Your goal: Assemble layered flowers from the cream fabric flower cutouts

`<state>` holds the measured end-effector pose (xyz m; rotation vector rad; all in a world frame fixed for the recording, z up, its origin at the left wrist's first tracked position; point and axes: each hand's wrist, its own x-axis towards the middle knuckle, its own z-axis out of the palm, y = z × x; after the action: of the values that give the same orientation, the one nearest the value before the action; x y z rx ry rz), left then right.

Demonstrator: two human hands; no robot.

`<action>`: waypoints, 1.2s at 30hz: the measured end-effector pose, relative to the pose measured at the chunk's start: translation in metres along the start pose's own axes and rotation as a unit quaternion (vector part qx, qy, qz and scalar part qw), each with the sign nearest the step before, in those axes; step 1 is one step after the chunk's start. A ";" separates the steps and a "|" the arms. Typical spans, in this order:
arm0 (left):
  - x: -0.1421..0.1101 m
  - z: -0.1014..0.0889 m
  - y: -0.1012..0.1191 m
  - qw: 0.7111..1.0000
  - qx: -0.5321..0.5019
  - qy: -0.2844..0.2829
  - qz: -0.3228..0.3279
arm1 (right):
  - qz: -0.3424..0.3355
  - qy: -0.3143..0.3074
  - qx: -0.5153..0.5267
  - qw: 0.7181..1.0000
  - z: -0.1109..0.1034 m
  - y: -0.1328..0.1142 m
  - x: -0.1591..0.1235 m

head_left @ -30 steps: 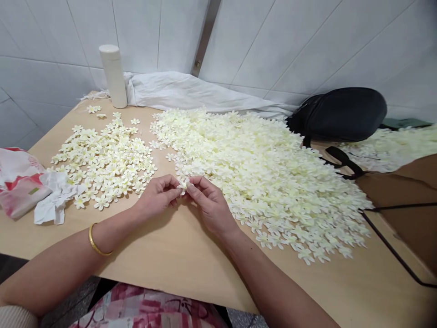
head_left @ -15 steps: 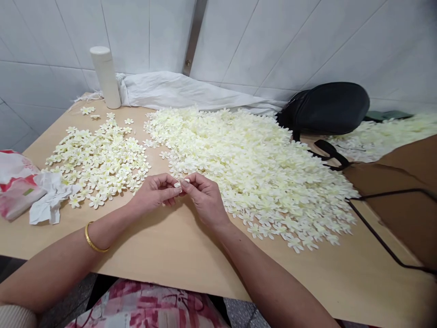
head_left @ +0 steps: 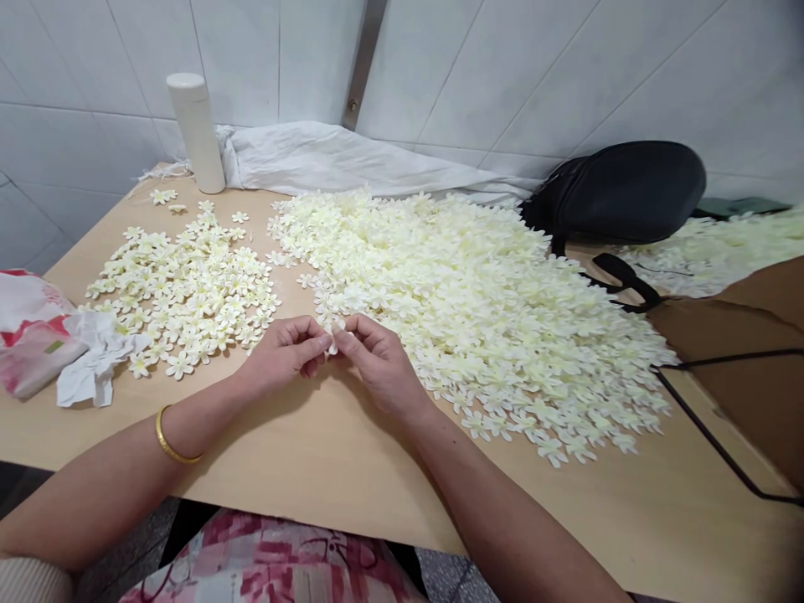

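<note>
Between my fingertips is a small white artificial flower (head_left: 335,339), mostly covered by thumbs and fingers. My left hand (head_left: 290,347) pinches its left side, thumb against the bent fingers. From the right, my right hand (head_left: 380,364) pinches the same flower. Both hands hover just over the table near its middle. To the left lies a smaller heap of flowers (head_left: 188,289) with yellowish centres. Behind and right of my hands spreads a much larger pile of pale flowers (head_left: 452,285).
A white bottle (head_left: 197,134) stands at the back left, beside a crumpled white cloth (head_left: 314,155) along the wall. Crumpled tissue (head_left: 94,364) and a red-and-white packet (head_left: 34,335) lie left. A black bag (head_left: 628,191) and brown cardboard (head_left: 741,352) are at the right.
My fingers have shifted slightly on the flower, and more of its petals show between the fingertips. The view has moved a little; the piles look the same.
</note>
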<state>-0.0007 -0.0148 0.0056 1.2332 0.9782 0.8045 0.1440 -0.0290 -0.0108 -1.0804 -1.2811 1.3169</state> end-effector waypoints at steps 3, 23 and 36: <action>0.000 -0.001 0.001 1.000 -0.004 0.006 0.009 | 0.014 -0.025 0.037 0.999 0.000 0.001 0.001; 0.005 -0.007 -0.011 0.996 -0.080 0.034 -0.004 | -0.192 0.116 -0.226 0.948 0.001 0.006 -0.002; 0.006 -0.009 -0.007 0.995 -0.096 0.031 -0.018 | -0.267 0.030 -0.348 0.898 0.000 0.008 -0.004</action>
<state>-0.0070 -0.0070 -0.0030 1.0278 0.9476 0.8920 0.1443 -0.0323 -0.0185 -1.1001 -1.8982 0.3970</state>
